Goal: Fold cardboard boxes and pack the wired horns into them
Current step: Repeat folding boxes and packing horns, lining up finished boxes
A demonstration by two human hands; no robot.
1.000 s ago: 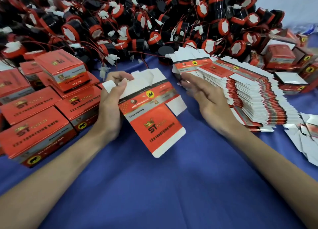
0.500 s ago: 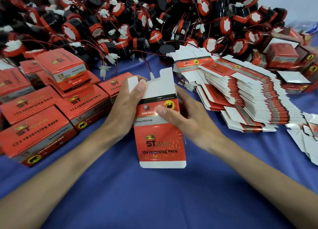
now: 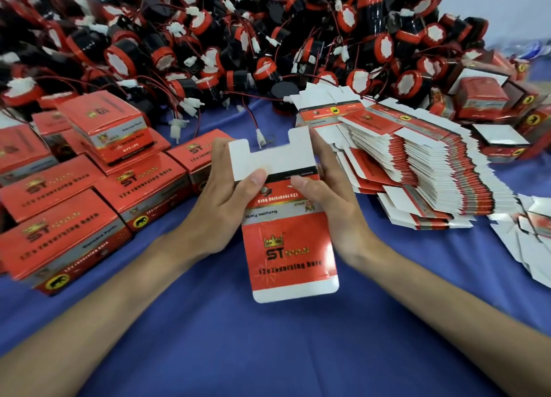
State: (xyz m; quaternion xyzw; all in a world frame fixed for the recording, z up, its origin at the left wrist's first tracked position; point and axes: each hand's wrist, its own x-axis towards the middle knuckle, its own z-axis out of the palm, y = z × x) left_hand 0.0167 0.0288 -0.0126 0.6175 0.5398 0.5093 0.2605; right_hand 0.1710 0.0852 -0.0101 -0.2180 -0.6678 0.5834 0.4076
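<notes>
Both hands, left (image 3: 220,206) and right (image 3: 334,209), are pinching the flat box (image 3: 286,247) at its side edges; light, bendy card.

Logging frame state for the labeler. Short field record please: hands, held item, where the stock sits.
left hand: grips flat carton at its left edge, thumb on front
right hand: grips its right edge, thumb on front
flat carton: not yet opened, held over blue cloth
carton stack: right of hands
folded boxes: left of hands
wired horns: heap at far side
</notes>
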